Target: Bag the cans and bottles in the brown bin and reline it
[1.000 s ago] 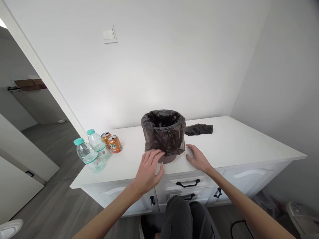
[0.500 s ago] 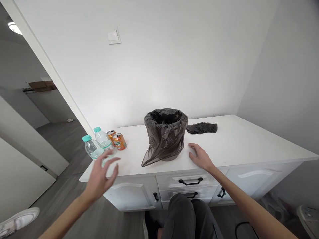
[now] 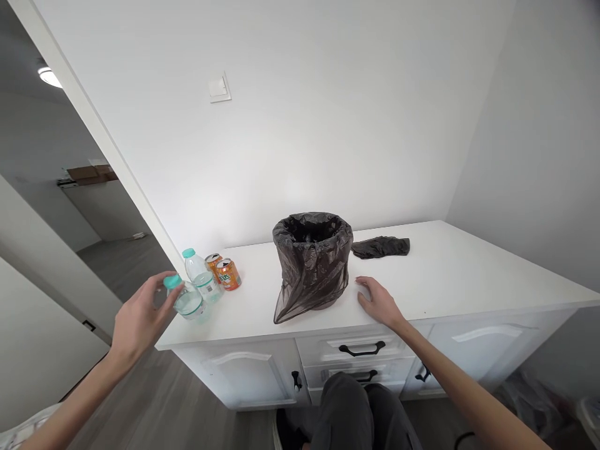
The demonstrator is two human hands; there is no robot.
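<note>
1. The left hand (image 3: 135,322) is closing its grip partway around the mint cap (image 3: 173,282) of the front bottle (image 3: 189,305), thumb on one side and fingers on the other.
2. That bottle is standing upright near the table's (image 3: 450,275) left end, just beside the rear bottle (image 3: 206,285).
3. The right hand (image 3: 380,304) is keeping its grip loosely open and empty, fingers curving near the lined bin (image 3: 316,272).
4. Two orange cans (image 3: 229,275) are standing close to the rear bottle.
5. A black plastic bundle (image 3: 382,247) is lying beyond the right hand, beside the bin.
</note>
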